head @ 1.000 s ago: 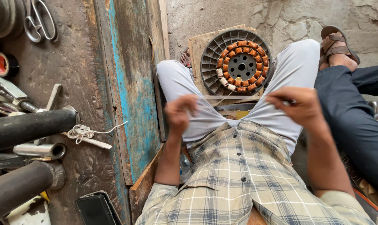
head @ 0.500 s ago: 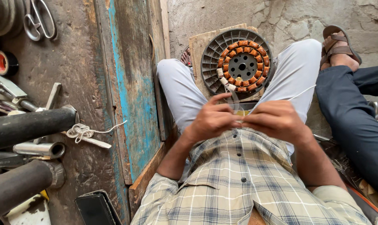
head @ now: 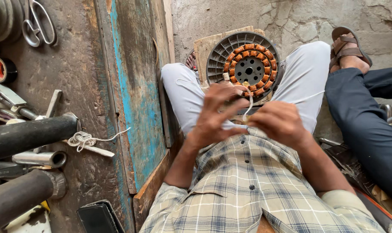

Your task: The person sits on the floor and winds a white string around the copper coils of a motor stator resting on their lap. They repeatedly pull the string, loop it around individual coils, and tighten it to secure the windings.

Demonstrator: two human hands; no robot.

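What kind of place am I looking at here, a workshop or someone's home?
Most likely a small motor-repair workshop. A fan stator with copper windings sits between the person's knees, scissors and metal pipes lie on a grimy workbench, and both hands handle white thread.

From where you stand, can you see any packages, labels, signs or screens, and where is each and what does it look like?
Phone-like slab: bottom edge of the bench, left of the shirt; flat dark rectangle, dark glossy face, nothing showing.
Tape roll: left edge of the bench; round, black with a red-orange core; any label is too small to tell.
No packages or signs are in view.
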